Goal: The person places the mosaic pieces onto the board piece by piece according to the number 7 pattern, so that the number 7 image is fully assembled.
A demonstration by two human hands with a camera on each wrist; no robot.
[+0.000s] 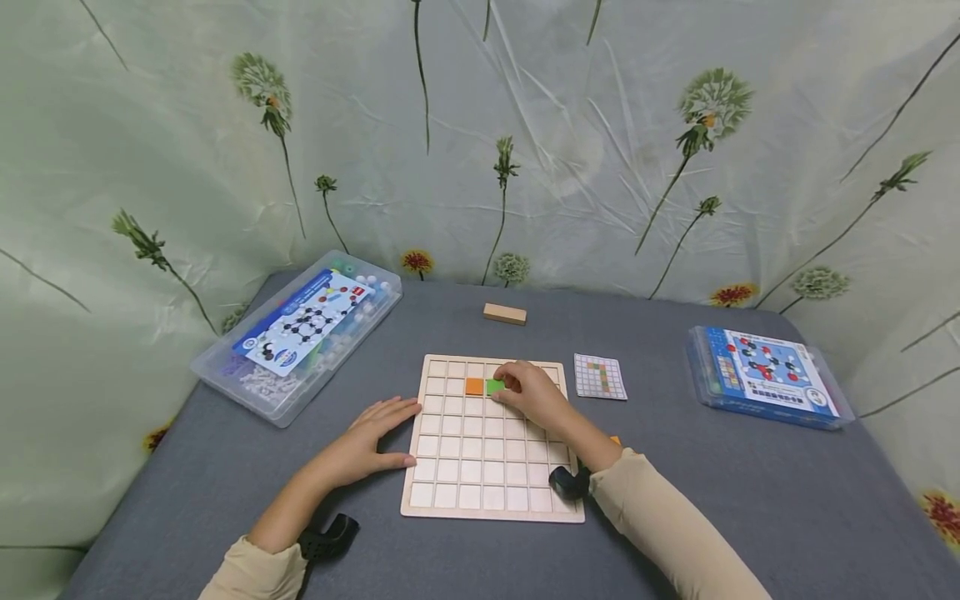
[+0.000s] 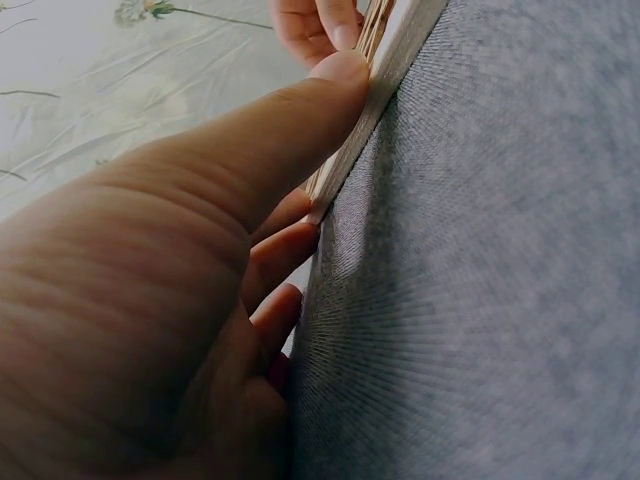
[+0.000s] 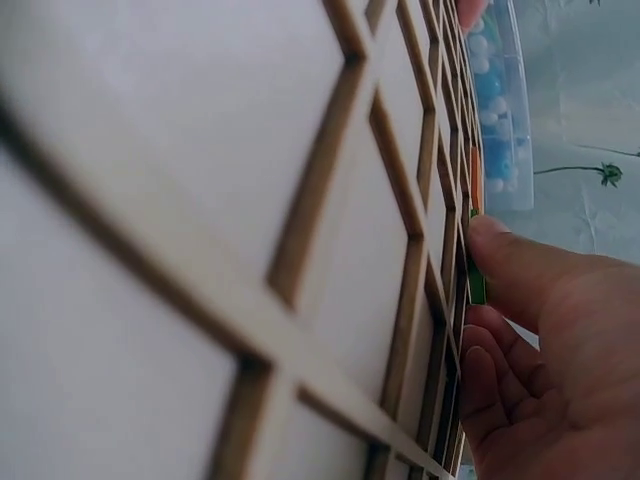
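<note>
A wooden grid board (image 1: 459, 497) with square cells lies on the table. An orange square tile (image 1: 474, 387) fills a cell near its far edge. Just right of that, my right hand (image 1: 534, 395) pinches a green square tile (image 1: 494, 387) between thumb and fingers, at the neighbouring cell. Seen from the right wrist, the green tile (image 3: 477, 285) is edge-on between thumb and fingertips, beside the orange one (image 3: 476, 170). My left hand (image 1: 366, 442) rests against the board's left edge with fingers extended. In the left wrist view its thumb (image 2: 290, 125) touches the board's rim (image 2: 375, 120).
A pattern card (image 1: 600, 377) lies right of the board, and a wooden block (image 1: 505, 314) behind it. Clear plastic boxes stand at left (image 1: 300, 333) and right (image 1: 768, 375). Another orange piece (image 1: 616, 440) is partly hidden by my right forearm. A floral curtain (image 1: 585, 167) hangs behind.
</note>
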